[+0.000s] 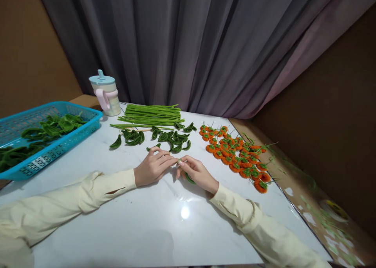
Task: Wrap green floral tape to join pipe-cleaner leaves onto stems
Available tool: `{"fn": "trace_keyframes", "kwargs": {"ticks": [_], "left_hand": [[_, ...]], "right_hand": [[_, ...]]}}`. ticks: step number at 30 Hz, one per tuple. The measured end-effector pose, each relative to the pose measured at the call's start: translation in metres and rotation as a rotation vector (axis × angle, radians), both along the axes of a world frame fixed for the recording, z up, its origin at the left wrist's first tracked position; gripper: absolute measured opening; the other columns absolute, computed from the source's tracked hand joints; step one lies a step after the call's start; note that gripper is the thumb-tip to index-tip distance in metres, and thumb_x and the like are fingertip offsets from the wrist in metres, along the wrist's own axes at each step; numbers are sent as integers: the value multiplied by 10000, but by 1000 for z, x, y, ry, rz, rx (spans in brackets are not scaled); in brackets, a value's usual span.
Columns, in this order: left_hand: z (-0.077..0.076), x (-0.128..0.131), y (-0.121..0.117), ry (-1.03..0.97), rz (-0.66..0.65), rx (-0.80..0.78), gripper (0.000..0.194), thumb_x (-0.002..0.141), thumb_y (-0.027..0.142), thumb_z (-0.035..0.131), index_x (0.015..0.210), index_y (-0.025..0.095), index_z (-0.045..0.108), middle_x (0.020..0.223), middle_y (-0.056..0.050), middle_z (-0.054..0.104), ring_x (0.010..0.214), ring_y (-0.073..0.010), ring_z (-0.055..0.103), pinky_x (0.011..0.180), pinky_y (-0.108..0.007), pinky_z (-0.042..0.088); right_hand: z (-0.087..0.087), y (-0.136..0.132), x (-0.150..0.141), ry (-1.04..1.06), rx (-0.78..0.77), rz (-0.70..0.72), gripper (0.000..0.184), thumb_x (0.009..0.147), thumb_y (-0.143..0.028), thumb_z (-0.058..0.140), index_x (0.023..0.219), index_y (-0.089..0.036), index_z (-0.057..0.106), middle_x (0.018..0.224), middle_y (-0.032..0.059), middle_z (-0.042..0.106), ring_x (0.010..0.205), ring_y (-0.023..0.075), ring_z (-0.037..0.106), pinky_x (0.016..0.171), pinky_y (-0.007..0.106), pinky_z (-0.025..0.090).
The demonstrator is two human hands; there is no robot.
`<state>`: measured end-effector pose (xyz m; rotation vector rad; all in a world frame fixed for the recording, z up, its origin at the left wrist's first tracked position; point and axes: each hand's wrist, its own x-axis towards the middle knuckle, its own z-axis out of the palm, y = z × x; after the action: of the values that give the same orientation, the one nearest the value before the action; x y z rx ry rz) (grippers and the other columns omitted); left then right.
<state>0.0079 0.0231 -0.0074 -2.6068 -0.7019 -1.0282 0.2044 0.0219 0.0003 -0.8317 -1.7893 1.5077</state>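
Note:
My right hand (pixel 197 175) is closed on a fuzzy dark green leaf (pixel 189 178), which looks made of pipe cleaner; part of it shows below the fingers. My left hand (pixel 155 166) has its fingers bent, and its fingertips meet the right thumb and index finger over the table. Whatever lies between the left fingertips is hidden. Just beyond both hands lie several more green leaves (pixel 177 140), loosely scattered. One leaf (pixel 153 147) lies right behind my left knuckles.
Green pipe cleaners (pixel 152 114) lie bundled at the back of the white table (pixel 141 229). Orange fuzzy flowers (pixel 235 150) with wire stems spread at the right. A blue basket (pixel 63 144) of leaves stands at the left, near a lidded cup (pixel 106 94). A curtain (pixel 182 45) hangs behind.

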Motion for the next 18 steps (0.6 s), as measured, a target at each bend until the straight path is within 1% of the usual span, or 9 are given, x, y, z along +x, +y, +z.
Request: {"fn": "trace_keyframes", "kwargs": {"ticks": [4,10,14,16,18], "left_hand": [[1,1,-1,-32,-13,-74,216,864,109,407,1032,154,535,886,-64,676,866,-200,575,818,-363,276],[1,0,-3,-54,-28,-210,202,888,150,378,990,159,552,860,-60,659,860,-189,559,831,-362,270],[3,2,-5,-109,-39,-306,196,902,174,363,973,159,544,823,-56,637,818,-179,545,821,-363,276],[4,3,-6,-152,-40,-370,184,905,183,367,969,159,538,809,-52,626,805,-174,538,815,-359,281],[5,5,-6,-197,-47,-427,164,905,188,381,961,160,533,815,-51,622,803,-172,534,802,-348,290]], "right_hand": [[0,1,1,-3,-8,18,309,848,-470,464,853,-163,497,650,15,621,524,94,462,513,216,349],[2,1,2,21,-38,64,332,832,-495,472,840,-164,490,655,24,626,542,103,468,541,230,353],[1,1,2,51,-66,52,307,824,-482,495,898,-195,416,625,4,624,511,101,462,506,216,336],[1,-1,2,55,-41,31,304,835,-465,488,964,-215,370,620,-11,616,502,100,461,497,208,337],[0,-3,2,27,34,7,294,859,-443,458,1021,-222,351,626,-16,600,508,99,461,513,211,356]]}}
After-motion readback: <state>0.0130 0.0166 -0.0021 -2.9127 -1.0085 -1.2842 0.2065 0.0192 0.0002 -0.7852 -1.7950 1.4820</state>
